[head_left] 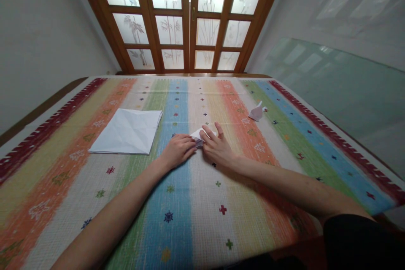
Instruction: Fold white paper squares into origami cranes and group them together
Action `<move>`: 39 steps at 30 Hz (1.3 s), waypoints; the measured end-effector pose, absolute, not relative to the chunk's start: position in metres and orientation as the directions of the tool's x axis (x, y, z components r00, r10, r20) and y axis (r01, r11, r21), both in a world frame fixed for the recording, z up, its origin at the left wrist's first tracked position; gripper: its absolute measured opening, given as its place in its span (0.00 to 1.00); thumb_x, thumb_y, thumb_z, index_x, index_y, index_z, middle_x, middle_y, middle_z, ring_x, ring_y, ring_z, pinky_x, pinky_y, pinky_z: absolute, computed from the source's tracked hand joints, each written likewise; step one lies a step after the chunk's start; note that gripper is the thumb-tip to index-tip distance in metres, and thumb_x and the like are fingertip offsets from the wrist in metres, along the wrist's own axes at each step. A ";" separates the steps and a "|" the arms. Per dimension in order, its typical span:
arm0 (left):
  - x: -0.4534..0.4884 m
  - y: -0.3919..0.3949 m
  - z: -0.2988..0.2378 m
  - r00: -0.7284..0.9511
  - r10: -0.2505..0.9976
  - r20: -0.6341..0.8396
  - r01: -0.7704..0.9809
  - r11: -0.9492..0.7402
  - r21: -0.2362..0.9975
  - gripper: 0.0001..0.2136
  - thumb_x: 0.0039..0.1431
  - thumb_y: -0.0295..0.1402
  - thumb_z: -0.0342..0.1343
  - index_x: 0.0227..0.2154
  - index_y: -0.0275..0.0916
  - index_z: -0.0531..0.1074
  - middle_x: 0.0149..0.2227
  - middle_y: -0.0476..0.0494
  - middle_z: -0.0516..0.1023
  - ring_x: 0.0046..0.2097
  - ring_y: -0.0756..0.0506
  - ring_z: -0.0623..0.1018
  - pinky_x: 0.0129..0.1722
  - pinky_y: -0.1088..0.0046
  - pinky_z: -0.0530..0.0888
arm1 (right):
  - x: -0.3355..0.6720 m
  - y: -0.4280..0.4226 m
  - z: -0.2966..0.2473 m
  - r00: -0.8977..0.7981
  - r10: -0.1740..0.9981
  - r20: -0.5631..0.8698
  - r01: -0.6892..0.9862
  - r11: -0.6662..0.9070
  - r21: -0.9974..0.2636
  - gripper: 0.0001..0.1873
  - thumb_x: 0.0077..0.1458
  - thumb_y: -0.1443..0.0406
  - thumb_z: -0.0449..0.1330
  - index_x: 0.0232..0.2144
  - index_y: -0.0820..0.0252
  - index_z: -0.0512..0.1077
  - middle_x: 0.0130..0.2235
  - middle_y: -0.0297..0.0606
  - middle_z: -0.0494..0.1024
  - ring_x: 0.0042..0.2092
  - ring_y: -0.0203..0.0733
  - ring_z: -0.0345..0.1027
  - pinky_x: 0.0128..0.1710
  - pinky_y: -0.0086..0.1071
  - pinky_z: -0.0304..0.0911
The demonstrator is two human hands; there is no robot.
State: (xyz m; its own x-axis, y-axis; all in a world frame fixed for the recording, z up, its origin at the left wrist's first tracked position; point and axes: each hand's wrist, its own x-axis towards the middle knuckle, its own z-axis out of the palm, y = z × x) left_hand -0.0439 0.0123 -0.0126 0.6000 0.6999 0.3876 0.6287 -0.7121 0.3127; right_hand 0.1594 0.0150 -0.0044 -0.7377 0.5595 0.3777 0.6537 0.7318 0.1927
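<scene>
Nearest you, at lower right, was your dark sleeve (354, 240), and both forearms angled inward over the striped cloth (169, 230). The small folded paper (196, 133) lay straight between your hands, touching both, so neither was nearer. Your left hand (179, 148) pinched its left end; your right hand (218, 147) bent over its right part, gripping or merely pressing, you couldn't tell. Fingers hid too much to tell its long axis. Beyond, the white paper stack (129, 130) bounded your room on the left, its edge near your left hand; the folded paper figure (256, 113) sat farther off rightward, leaving wider room before the far table edge.
</scene>
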 end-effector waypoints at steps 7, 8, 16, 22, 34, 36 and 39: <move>-0.039 0.017 -0.022 0.534 0.765 0.361 0.648 -0.644 0.407 0.09 0.61 0.33 0.54 0.30 0.40 0.79 0.36 0.43 0.81 0.40 0.44 0.78 0.46 0.63 0.72 | 0.168 0.017 0.021 -0.701 0.620 0.353 0.691 0.714 0.117 0.12 0.58 0.74 0.55 0.37 0.58 0.77 0.51 0.46 0.72 0.60 0.59 0.57 0.63 0.69 0.38; -0.039 0.017 -0.022 0.524 0.772 0.360 0.644 -0.635 0.426 0.08 0.60 0.32 0.55 0.30 0.40 0.78 0.36 0.43 0.81 0.40 0.44 0.78 0.46 0.63 0.72 | 0.172 0.019 0.028 -0.705 0.618 0.348 0.686 0.719 0.111 0.12 0.58 0.74 0.56 0.36 0.58 0.77 0.51 0.46 0.72 0.60 0.59 0.57 0.64 0.68 0.36; -0.031 0.019 -0.015 0.435 0.832 0.343 0.645 -0.554 0.526 0.12 0.61 0.34 0.54 0.24 0.38 0.76 0.33 0.43 0.80 0.37 0.45 0.76 0.43 0.66 0.71 | 0.184 0.027 0.054 -0.712 0.645 0.279 0.700 0.685 0.201 0.11 0.57 0.58 0.62 0.30 0.60 0.79 0.49 0.47 0.73 0.60 0.61 0.57 0.62 0.70 0.31; -0.019 0.025 -0.015 0.336 0.901 0.275 0.762 -0.432 0.482 0.15 0.62 0.36 0.54 0.21 0.36 0.76 0.28 0.43 0.76 0.34 0.45 0.74 0.38 0.69 0.69 | 0.163 0.022 0.038 -0.671 0.653 0.351 0.738 0.546 0.395 0.09 0.59 0.63 0.60 0.34 0.60 0.79 0.50 0.47 0.74 0.58 0.57 0.59 0.64 0.65 0.32; -0.033 0.023 -0.018 0.607 0.694 0.386 0.607 -0.719 0.339 0.09 0.61 0.33 0.56 0.30 0.41 0.80 0.36 0.43 0.80 0.40 0.45 0.75 0.42 0.67 0.68 | 0.189 0.030 0.064 -0.765 0.629 0.138 0.635 0.703 0.320 0.07 0.58 0.64 0.61 0.33 0.58 0.79 0.54 0.43 0.73 0.60 0.54 0.58 0.64 0.59 0.34; -0.031 0.022 -0.017 0.584 0.714 0.386 0.607 -0.700 0.377 0.11 0.62 0.35 0.55 0.28 0.40 0.80 0.35 0.43 0.80 0.39 0.45 0.75 0.43 0.66 0.69 | 0.185 0.026 0.060 -0.737 0.655 0.168 0.669 0.668 0.326 0.10 0.59 0.61 0.60 0.32 0.58 0.80 0.52 0.44 0.74 0.60 0.55 0.58 0.64 0.60 0.34; -0.027 0.022 -0.017 0.511 0.774 0.374 0.638 -0.633 0.439 0.12 0.62 0.36 0.54 0.26 0.39 0.79 0.33 0.43 0.80 0.38 0.45 0.75 0.42 0.67 0.69 | 0.177 0.020 0.053 -0.706 0.681 0.197 0.701 0.629 0.336 0.11 0.59 0.61 0.60 0.30 0.58 0.80 0.48 0.45 0.76 0.58 0.56 0.59 0.64 0.60 0.36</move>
State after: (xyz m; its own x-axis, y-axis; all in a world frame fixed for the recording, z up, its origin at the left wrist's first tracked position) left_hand -0.0268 0.0222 -0.0169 0.5108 0.7740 0.3742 0.6378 -0.6330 0.4388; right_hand 0.1768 0.0204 0.0532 -0.7056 0.6809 0.1965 0.7008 0.6291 0.3364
